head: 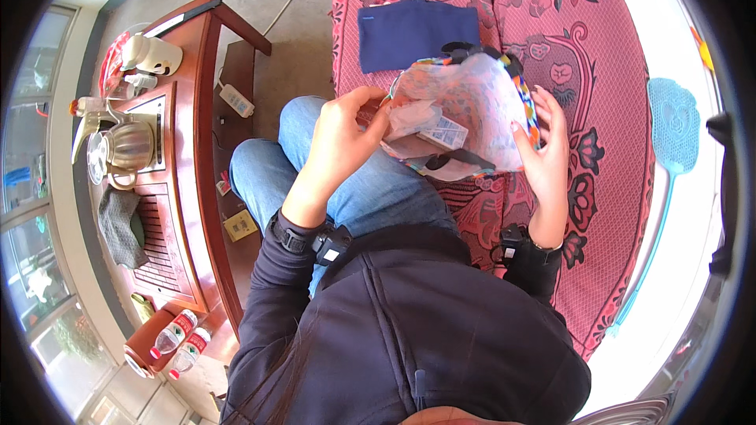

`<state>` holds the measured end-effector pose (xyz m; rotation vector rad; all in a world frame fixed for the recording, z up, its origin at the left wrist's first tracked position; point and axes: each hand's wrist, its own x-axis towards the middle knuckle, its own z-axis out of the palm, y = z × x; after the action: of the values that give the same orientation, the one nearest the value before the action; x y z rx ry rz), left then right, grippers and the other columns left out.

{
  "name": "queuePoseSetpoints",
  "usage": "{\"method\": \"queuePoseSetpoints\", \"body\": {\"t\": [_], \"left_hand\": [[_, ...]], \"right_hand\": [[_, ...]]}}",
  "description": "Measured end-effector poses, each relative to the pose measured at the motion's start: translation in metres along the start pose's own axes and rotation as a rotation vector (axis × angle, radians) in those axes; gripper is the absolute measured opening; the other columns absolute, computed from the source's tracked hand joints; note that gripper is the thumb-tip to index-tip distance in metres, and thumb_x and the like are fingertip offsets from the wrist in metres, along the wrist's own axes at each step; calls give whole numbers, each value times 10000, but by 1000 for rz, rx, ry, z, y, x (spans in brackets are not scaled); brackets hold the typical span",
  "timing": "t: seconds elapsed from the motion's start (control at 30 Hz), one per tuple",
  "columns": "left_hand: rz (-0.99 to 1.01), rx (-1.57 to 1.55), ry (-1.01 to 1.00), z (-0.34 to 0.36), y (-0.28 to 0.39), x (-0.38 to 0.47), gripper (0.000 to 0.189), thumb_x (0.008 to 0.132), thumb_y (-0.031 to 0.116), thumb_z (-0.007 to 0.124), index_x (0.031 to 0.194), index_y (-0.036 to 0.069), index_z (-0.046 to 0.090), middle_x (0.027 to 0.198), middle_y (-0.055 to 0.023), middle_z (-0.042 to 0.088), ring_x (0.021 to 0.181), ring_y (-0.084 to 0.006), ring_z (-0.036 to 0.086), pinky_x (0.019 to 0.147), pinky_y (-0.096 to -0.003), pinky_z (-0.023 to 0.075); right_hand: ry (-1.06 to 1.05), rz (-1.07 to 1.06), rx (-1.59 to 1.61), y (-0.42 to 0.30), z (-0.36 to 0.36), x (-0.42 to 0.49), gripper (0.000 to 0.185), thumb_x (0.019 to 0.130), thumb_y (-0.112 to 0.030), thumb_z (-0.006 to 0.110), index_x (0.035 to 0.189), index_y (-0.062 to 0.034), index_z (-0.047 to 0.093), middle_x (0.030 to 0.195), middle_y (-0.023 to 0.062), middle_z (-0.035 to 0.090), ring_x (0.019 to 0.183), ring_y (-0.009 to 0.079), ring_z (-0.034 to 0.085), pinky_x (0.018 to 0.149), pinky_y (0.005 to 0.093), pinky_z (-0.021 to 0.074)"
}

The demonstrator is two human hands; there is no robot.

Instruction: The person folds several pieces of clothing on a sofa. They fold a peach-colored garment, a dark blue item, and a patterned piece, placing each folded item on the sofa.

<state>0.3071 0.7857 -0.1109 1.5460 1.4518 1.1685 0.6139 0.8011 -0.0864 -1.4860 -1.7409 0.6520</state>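
Note:
My left hand [348, 136] pinches the left rim of a soft bag [490, 94] with a colourful outside and a whitish lining. My right hand [543, 136] grips the bag's right rim between thumb and fingers. The bag's mouth is spread wide towards me, with dark handles at its far and near edges. Inside lie a small white printed box [444, 132] and a crumpled translucent plastic wrapper [413, 117]. Just beyond the bag, a folded navy blue cloth [418, 32] lies flat on the pink patterned cover [590, 88].
A wooden tea table [198, 200] on the left bears a glass kettle [131, 144], a ceramic jar [159, 56] and a grey cloth [121, 227]. Two plastic bottles [175, 333] lie near its corner. A blue fly swatter [673, 130] lies on the white ledge at right.

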Motion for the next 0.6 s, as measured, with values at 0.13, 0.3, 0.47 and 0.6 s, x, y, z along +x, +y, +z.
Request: {"method": "queuePoseSetpoints", "body": {"t": [0.13, 0.3, 0.47, 0.6], "left_hand": [[-16, 19, 20, -10, 3, 0, 165, 912, 72, 675, 1017, -55, 674, 783, -148, 730, 664, -183, 736, 635, -298, 565], [26, 2, 11, -16, 6, -1, 249, 874, 114, 727, 1069, -27, 662, 937, -171, 718, 873, -239, 729, 752, -341, 562], [387, 122, -98, -24, 10, -3, 567, 777, 220, 838, 1262, 31, 612, 1417, -245, 510, 1350, -388, 482, 1079, -442, 435], [382, 95, -313, -23, 9, -6, 824, 691, 231, 905, 1415, 101, 534, 1557, -220, 350, 1451, -409, 355, 1137, -481, 384]], "right_hand": [[-176, -307, -135, -27, -8, 5, 493, 823, -97, 779, 1284, -34, 616, 1391, 169, 542, 1317, 298, 521, 1070, 417, 433], [-566, -180, -128, -39, -4, -7, 675, 775, -251, 844, 1352, -32, 568, 1313, 159, 620, 1272, 319, 565, 1083, 408, 423], [-702, -71, -274, -29, 0, -8, 768, 724, -166, 870, 1399, -63, 521, 1295, 141, 619, 1192, 307, 605, 994, 413, 489], [-684, -39, 42, -33, 3, -3, 687, 733, -35, 831, 1363, -63, 558, 1238, 99, 627, 1104, 222, 618, 951, 370, 509]]}}
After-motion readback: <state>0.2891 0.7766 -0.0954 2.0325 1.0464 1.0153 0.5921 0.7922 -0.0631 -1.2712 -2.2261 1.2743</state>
